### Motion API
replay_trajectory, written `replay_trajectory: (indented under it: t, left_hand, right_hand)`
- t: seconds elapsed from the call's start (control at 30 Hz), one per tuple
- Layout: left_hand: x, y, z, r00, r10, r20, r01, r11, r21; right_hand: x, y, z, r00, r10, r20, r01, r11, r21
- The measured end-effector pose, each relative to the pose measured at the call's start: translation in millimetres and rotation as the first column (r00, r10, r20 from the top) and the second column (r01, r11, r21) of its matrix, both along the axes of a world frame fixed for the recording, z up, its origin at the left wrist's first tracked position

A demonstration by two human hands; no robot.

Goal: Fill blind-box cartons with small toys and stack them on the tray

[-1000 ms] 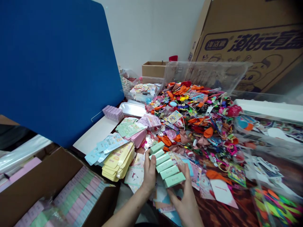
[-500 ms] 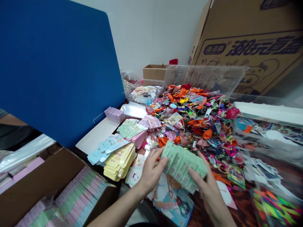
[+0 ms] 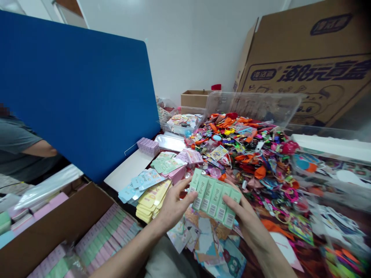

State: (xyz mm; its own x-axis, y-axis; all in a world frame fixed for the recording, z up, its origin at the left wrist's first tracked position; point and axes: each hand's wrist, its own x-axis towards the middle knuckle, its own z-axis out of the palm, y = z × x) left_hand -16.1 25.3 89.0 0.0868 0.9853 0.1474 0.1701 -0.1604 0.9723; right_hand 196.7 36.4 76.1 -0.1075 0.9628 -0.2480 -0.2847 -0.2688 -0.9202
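The row of mint-green card boxes [image 3: 214, 197] sits between your hands, above loose printed cards [image 3: 205, 241]. Judged light, stiff yet crushable, with smooth faces that may slip; take hold at both ends of the row. Your left hand [image 3: 174, 208] is spread, fingers pressed on the left end. Your right hand [image 3: 246, 218] is curved, gripping the right end. Beyond lies a heap of balloons and trinkets [image 3: 255, 162]; leftward, an open cardboard carton [image 3: 58, 227] of pastel boxes [image 3: 107, 235].

Single head-worn camera, facing forward and down, close above left hand [image 3: 174, 206] and right hand [image 3: 249, 226].
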Motion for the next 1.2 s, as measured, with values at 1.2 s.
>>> replay_trajectory:
  t: [1.2]
  left_hand:
    - [-303.0, 127.3, -104.3, 0.611, 0.517, -0.599, -0.626, 0.779, 0.034]
  right_hand:
    - [-322.3, 182.9, -57.1, 0.599, 0.049, 0.799, -0.535, 0.768, 0.353]
